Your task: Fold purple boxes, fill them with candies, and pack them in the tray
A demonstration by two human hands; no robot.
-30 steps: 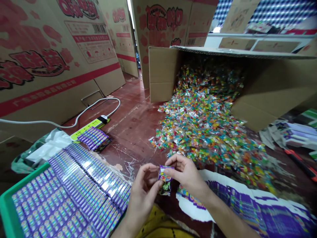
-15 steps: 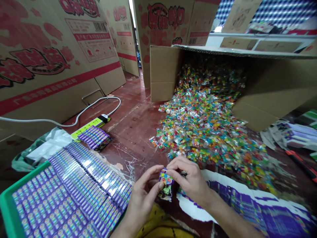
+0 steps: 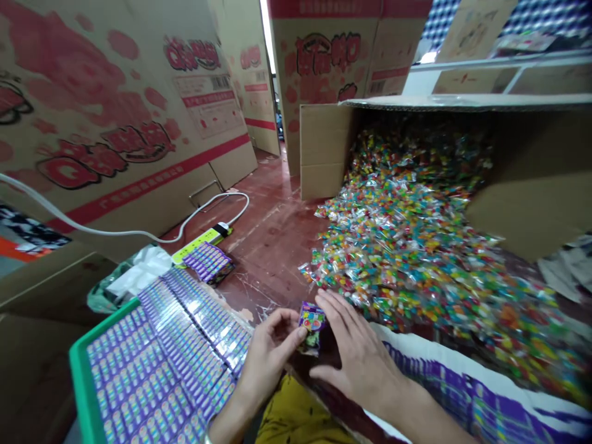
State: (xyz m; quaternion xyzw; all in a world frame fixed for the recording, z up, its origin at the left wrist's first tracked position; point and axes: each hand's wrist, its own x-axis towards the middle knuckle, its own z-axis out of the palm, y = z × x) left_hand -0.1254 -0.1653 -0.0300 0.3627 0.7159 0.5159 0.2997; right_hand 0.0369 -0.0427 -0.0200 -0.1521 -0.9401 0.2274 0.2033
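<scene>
My left hand (image 3: 272,348) is closed on a small purple candy box (image 3: 312,327) with a colourful print, gripping its left side between thumb and fingers. Beside the box's right edge, my right hand (image 3: 358,354) has its fingers stretched out and its thumb spread apart; whether a fingertip touches the box I cannot tell. Just beyond the hands lies a large heap of small clear packets of multicoloured candy (image 3: 407,246), spilling from a cardboard carton (image 3: 326,151). A long row of flat purple-and-white box blanks (image 3: 481,394) lies under and beyond my right forearm.
On the left, a green tray (image 3: 79,376) holds rows of filled purple boxes (image 3: 152,376). Behind it lie a small group of purple boxes (image 3: 208,262), a yellow-green power strip (image 3: 197,243) with a white cable (image 3: 152,234), and a plastic bag (image 3: 139,271). Big printed cartons (image 3: 134,148) stand behind.
My right hand has gone from pinching at the box's top to being opened out beside it. My left hand still holds the box. The view has shifted left.
</scene>
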